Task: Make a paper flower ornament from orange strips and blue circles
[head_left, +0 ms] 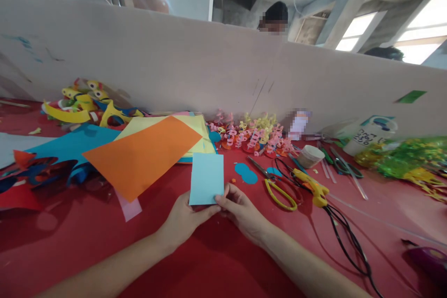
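Observation:
A small light blue paper rectangle [207, 178] is held upright above the red table, between both hands. My left hand [188, 219] grips its lower left side, partly behind the sheet, with the thumb along the bottom edge. At the lower right corner, my right hand [239, 205] pinches the paper between thumb and curled fingers. Beyond the paper lies an orange sheet [143, 158] on a stack of pale yellow sheets [195, 125]. Blue paper circles [246, 173] rest to the right, beside yellow-handled scissors [279, 193].
A yellow glue gun [314, 187] with a black cable lies right of the scissors. Pink and yellow paper spirals [254, 137] stand along the white partition [157, 60]. Blue sheets and scraps [80, 149] lie left. A person's head [274, 17] shows beyond the partition.

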`<action>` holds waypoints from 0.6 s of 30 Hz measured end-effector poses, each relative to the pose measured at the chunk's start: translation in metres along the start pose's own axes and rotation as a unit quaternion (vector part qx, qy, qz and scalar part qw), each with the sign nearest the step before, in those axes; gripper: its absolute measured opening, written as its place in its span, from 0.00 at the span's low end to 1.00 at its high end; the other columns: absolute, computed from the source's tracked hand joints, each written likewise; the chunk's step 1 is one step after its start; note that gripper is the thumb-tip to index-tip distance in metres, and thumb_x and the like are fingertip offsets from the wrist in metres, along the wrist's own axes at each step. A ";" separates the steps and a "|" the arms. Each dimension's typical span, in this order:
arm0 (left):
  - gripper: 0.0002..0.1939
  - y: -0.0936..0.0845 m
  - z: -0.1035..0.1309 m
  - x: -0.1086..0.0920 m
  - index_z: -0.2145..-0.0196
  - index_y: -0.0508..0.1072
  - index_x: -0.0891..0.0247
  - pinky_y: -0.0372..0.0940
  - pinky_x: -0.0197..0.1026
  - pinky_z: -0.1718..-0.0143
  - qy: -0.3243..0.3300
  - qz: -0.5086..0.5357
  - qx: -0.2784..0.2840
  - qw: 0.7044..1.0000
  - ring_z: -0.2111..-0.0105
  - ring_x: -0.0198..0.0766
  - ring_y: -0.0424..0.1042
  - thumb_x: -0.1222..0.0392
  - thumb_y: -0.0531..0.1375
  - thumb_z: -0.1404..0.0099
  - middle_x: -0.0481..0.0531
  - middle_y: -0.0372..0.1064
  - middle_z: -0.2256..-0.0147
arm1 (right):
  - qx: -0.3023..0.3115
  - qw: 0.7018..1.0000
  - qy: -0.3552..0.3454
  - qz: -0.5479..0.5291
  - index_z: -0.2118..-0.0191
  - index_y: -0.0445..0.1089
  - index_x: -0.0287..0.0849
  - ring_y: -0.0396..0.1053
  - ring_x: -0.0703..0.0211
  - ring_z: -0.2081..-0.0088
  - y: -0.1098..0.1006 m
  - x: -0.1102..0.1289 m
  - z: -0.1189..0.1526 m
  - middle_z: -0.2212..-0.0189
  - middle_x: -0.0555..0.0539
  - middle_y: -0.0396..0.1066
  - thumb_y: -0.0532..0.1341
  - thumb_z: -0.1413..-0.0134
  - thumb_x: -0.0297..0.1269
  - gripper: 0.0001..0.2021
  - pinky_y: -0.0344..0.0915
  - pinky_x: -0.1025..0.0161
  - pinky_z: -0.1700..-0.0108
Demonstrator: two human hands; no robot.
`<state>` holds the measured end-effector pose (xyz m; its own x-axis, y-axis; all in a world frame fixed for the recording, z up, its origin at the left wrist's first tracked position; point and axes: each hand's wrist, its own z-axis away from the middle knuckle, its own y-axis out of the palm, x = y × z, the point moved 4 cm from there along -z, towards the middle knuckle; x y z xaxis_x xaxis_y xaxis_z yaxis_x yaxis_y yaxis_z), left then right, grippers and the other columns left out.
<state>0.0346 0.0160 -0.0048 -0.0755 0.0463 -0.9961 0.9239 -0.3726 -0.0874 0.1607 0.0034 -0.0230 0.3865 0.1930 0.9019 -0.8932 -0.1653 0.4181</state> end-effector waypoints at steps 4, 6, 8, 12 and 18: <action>0.10 0.000 0.002 -0.002 0.67 0.75 0.62 0.68 0.42 0.62 0.021 -0.001 -0.010 1.000 0.65 0.44 0.74 0.56 0.62 0.46 0.52 0.77 0.66 | 0.015 1.000 0.021 0.000 0.77 0.59 0.42 0.54 0.70 0.80 -0.001 0.002 -0.001 0.82 0.57 0.59 0.69 0.64 0.47 0.19 0.53 0.70 0.76; 0.09 -0.001 0.001 -0.003 0.68 0.75 0.62 0.67 0.41 0.63 0.034 0.000 -0.018 0.999 0.66 0.43 0.74 0.56 0.62 0.46 0.52 0.76 0.68 | 0.008 1.000 0.010 0.023 0.77 0.61 0.42 0.55 0.70 0.79 -0.005 0.003 -0.003 0.81 0.56 0.61 0.69 0.64 0.47 0.18 0.54 0.70 0.76; 0.08 -0.002 -0.001 -0.003 0.71 0.74 0.63 0.67 0.40 0.65 0.034 -0.005 -0.031 0.999 0.68 0.42 0.73 0.55 0.61 0.46 0.51 0.75 0.71 | -0.005 0.998 -0.019 0.060 0.76 0.64 0.41 0.56 0.69 0.79 -0.009 0.004 -0.005 0.81 0.54 0.63 0.68 0.63 0.47 0.16 0.55 0.69 0.75; 0.10 -0.007 -0.004 0.000 0.77 0.71 0.64 0.65 0.38 0.71 0.009 -0.027 -0.064 0.998 0.74 0.38 0.70 0.54 0.61 0.47 0.49 0.72 0.77 | -0.024 0.990 -0.072 0.120 0.73 0.68 0.41 0.58 0.68 0.77 -0.015 0.006 -0.008 0.78 0.53 0.65 0.67 0.60 0.46 0.14 0.56 0.68 0.73; 0.10 -0.007 -0.005 0.004 0.78 0.71 0.64 0.66 0.40 0.68 -0.011 -0.031 -0.066 0.997 0.73 0.40 0.71 0.55 0.61 0.48 0.50 0.72 0.77 | -0.025 0.985 -0.095 0.145 0.75 0.68 0.42 0.59 0.67 0.77 -0.014 0.009 -0.008 0.79 0.54 0.65 0.66 0.59 0.45 0.12 0.57 0.66 0.71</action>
<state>0.0297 0.0234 -0.0084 -0.1404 0.0450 -0.9891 0.9587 -0.2434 -0.1472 0.1753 0.0149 -0.0213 0.1445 -0.0401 0.9887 -0.9809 -0.1376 0.1378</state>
